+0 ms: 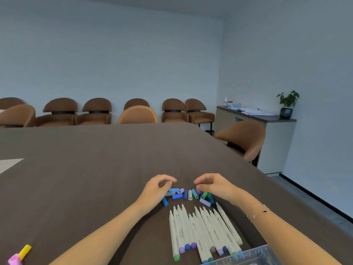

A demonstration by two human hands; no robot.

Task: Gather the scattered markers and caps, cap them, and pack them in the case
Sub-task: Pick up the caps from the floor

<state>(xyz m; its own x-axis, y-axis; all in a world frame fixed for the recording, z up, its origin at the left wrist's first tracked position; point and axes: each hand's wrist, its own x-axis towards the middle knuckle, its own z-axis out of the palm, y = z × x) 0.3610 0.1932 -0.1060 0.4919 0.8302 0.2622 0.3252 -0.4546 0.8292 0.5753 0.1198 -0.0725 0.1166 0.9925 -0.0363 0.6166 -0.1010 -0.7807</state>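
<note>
Several white markers (202, 232) lie side by side on the brown table (95, 169), bare tips pointing away from me. Beyond the tips sits a heap of loose caps (188, 195) in blue, purple, green and white. My left hand (156, 190) hovers at the left of the heap with curved fingers. My right hand (214, 185) curves over the heap's right side. Neither hand plainly holds a cap. The clear plastic case (254, 255) shows at the bottom edge, partly behind my right forearm.
A yellow marker and a pink marker (20, 254) lie at the table's lower left. White paper (8, 164) sits at the left edge. Brown chairs (137, 114) ring the table's far side, one chair (244, 140) at its right corner. A sideboard with a plant (287, 104) stands behind.
</note>
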